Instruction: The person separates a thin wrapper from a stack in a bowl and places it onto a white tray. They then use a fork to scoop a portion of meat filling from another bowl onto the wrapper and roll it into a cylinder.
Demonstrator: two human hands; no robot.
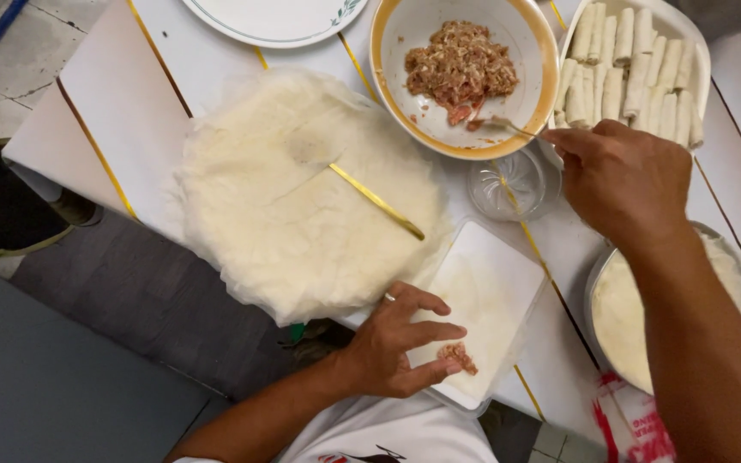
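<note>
Left hand (396, 343): our fingers lay flat and together, pinning the wrapper (482, 300) beside the filling dab (458, 356).
Right hand (623, 176): our fingers were pinched on a spoon (508, 127), probably; it pointed left into the bowl (439, 141), upper centre.

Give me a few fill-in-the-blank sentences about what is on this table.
1. The right hand dips a ____ into the bowl of minced filling.
2. The left hand touches a small lump of ____ on the white tray.
3. The finished rolls lie on a plate to the bowl's ____.

Missing: spoon; filling; right
</note>
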